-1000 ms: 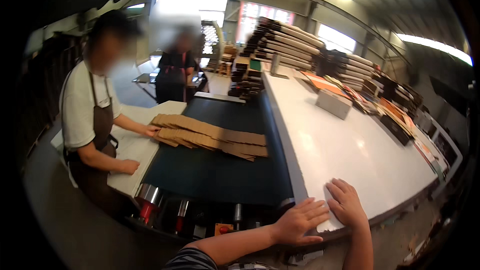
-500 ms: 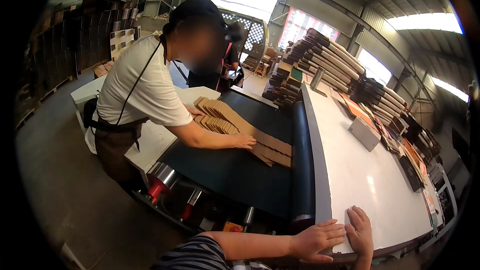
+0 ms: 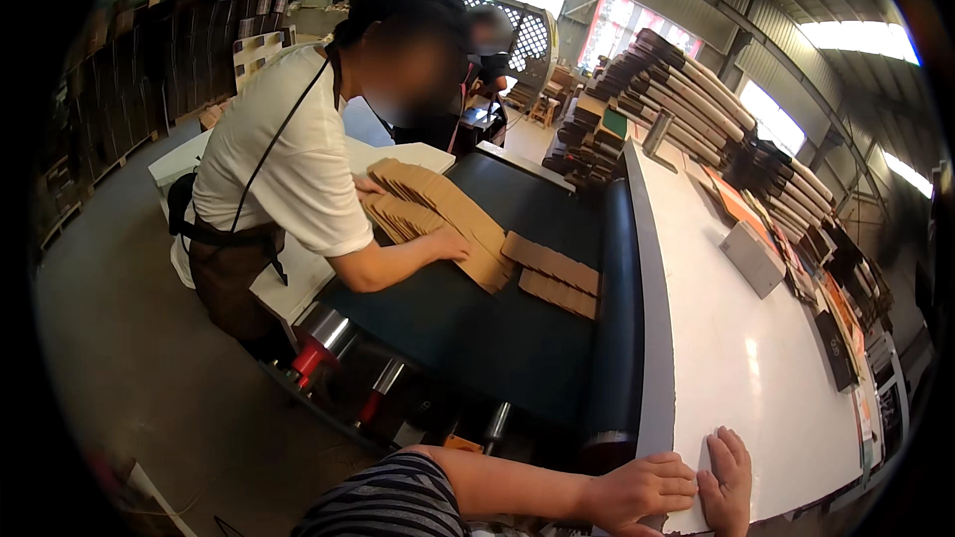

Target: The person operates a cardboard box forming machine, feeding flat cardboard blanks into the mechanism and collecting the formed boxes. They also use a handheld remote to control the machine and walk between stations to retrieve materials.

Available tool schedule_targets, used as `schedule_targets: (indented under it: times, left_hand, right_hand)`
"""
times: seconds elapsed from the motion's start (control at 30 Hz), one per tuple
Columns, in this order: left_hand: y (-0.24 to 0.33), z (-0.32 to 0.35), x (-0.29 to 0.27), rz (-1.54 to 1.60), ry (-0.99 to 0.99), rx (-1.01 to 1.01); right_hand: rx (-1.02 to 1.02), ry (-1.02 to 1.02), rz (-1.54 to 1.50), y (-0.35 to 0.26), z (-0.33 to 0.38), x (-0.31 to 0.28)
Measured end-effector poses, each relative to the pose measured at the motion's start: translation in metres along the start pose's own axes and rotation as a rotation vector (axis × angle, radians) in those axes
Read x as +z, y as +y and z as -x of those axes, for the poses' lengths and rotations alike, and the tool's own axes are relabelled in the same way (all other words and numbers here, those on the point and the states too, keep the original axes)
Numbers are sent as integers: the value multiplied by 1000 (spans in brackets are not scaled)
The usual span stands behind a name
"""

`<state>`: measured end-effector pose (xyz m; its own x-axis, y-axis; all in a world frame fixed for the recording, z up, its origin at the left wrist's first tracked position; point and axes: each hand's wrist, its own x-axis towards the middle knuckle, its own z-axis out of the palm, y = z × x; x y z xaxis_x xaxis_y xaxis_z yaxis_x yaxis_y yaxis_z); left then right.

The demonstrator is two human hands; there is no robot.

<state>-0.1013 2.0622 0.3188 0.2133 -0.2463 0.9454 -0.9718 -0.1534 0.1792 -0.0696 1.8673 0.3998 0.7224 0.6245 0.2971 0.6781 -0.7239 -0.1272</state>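
Note:
My left hand (image 3: 645,490) lies at the near left corner of the white tabletop (image 3: 741,368), holding nothing, its fingers loosely bent and pointing right. Right beside it my right hand (image 3: 727,485) rests flat on the same surface, fingers stretched away from me. Both hands look empty. To the left, a dark conveyor belt (image 3: 468,348) carries overlapping brown cardboard pieces (image 3: 438,204) in a fan. A co-worker in a white shirt has both hands on that fan. Two shorter rows of cardboard pieces (image 3: 557,278) lie apart from it, near the roller (image 3: 619,278).
Tall stacks of dark and pale flat sheets (image 3: 686,99) stand at the tabletop's far end. A grey box (image 3: 753,259) and a black box (image 3: 836,350) sit along its right side. Metal rollers with red fittings (image 3: 315,360) line the belt's near side. Another person is farther back.
The co-worker's fan of cardboard has shifted left, and a gap now separates it from the rows by the roller. My hands stay at the tabletop corner; my left fingers look more bent.

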Motion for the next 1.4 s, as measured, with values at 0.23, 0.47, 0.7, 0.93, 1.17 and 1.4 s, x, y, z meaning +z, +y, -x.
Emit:
schedule_targets:
  times: [0.23,0.47,0.7,0.93,1.17,1.4]
  left_hand:
    - [-18,12,-3,82,-55,-112]
    - [-19,11,8,76,-43,-165]
    - [-9,1,10,40,-45,-182]
    - [99,-32,39,32,82,-15]
    - [137,-72,163,107,98,-115]
    - [128,-135,350,105,-346,108]
  right_hand:
    - [34,30,-129,10,-14,17]
    - [90,1,-126,10,-15,12]
    - [89,40,-287,22,-4,11]
    - [-173,410,-1143,35,72,-27]
    - [119,16,-847,101,294,-22]
    - [1170,11,-1237,183,593,115]
